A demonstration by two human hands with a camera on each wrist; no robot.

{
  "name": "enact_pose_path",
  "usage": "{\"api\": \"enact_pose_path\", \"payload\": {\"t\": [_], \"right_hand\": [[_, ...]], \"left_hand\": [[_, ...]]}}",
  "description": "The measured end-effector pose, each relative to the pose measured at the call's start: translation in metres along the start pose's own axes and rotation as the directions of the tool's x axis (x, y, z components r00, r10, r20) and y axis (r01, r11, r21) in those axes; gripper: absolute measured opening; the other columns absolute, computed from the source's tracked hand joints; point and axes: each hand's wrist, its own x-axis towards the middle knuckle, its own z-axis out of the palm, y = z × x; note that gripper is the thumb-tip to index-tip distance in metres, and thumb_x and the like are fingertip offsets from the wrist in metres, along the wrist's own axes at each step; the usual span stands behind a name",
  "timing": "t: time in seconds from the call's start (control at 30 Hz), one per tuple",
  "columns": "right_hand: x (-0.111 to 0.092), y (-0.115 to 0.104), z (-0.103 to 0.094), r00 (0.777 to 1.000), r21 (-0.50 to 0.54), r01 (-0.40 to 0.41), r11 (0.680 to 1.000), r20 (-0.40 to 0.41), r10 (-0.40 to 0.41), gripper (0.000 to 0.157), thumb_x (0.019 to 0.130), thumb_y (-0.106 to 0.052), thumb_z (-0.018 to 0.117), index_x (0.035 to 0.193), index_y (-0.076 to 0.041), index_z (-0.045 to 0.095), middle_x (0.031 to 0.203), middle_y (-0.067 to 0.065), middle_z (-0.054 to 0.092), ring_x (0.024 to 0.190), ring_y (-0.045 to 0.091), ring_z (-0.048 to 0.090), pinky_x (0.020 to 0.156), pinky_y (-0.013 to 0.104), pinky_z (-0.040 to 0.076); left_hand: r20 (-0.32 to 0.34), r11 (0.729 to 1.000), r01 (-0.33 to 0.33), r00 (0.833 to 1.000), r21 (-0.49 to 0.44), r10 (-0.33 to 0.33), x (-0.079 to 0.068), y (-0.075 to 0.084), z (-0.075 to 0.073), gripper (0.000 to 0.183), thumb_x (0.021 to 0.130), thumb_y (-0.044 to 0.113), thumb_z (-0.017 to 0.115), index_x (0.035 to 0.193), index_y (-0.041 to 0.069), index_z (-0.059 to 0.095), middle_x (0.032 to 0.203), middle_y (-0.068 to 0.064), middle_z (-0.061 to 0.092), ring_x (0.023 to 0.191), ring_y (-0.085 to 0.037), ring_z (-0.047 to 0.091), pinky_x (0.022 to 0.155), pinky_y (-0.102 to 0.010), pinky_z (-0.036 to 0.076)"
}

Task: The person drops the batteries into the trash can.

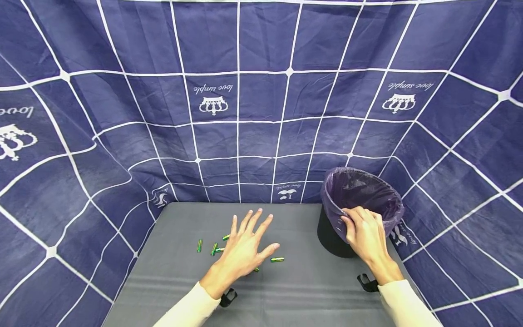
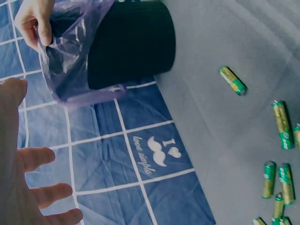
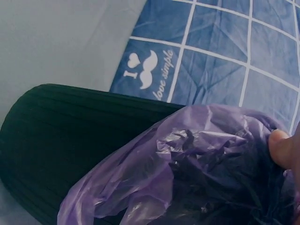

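A black trash can (image 1: 333, 236) stands at the right of the grey table, lined with a purple plastic bag (image 1: 333, 193) folded over its rim. My right hand (image 1: 365, 231) grips the near rim through the bag, thumb outside; in the right wrist view the thumb (image 3: 280, 147) presses on the bag. Fingers spread, my left hand (image 1: 245, 247) hovers over the table and holds nothing. Around and below it lie several green-and-gold batteries, among them one at the left (image 1: 199, 245) and one to the right of the thumb (image 1: 277, 260). Some are partly hidden by the hand.
The grey tabletop (image 1: 294, 290) is bounded at the back and sides by a blue cloth (image 1: 261, 100) with white grid lines. Black straps show at the left wrist (image 1: 228, 297) and the right wrist (image 1: 367, 282). The trash can stands close to the right-hand cloth.
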Motion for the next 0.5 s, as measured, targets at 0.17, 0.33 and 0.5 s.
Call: {"api": "enact_pose_path", "payload": {"t": [0.17, 0.33, 0.5], "right_hand": [[-0.009, -0.007, -0.004, 1.0, 0.03, 0.002, 1.0, -0.002, -0.002, 0.017, 0.098, -0.003, 0.081, 0.114, 0.0, 0.085, 0.098, 0.014, 0.08, 0.089, 0.037, 0.074, 0.091, 0.06, 0.05], [-0.014, -0.013, -0.007, 0.999, 0.071, 0.04, 0.997, 0.001, -0.04, 0.017, 0.097, -0.004, 0.082, 0.114, -0.001, 0.085, 0.098, 0.012, 0.081, 0.089, 0.034, 0.074, 0.091, 0.055, 0.047], [-0.016, -0.018, -0.008, 0.996, 0.135, 0.09, 0.987, -0.017, -0.088, 0.022, 0.092, 0.001, 0.084, 0.114, -0.001, 0.085, 0.097, 0.009, 0.082, 0.088, 0.031, 0.074, 0.09, 0.047, 0.044]], "left_hand": [[-0.002, 0.999, -0.034, 0.999, -0.03, 0.034, 0.008, 0.011, 0.0, 0.083, 0.114, 0.073, 0.057, 0.183, 0.032, 0.039, 0.191, -0.011, 0.038, 0.179, -0.043, 0.035, 0.141, -0.084, 0.021], [-0.003, 0.992, -0.057, 0.998, -0.108, 0.057, 0.017, 0.021, 0.002, 0.08, 0.115, 0.069, 0.059, 0.183, 0.031, 0.04, 0.19, -0.008, 0.04, 0.177, -0.042, 0.039, 0.142, -0.079, 0.027], [-0.019, 0.98, -0.088, 0.996, -0.18, 0.086, 0.033, 0.03, 0.004, 0.079, 0.116, 0.065, 0.062, 0.182, 0.029, 0.041, 0.19, -0.006, 0.04, 0.174, -0.04, 0.044, 0.142, -0.071, 0.034]]}}
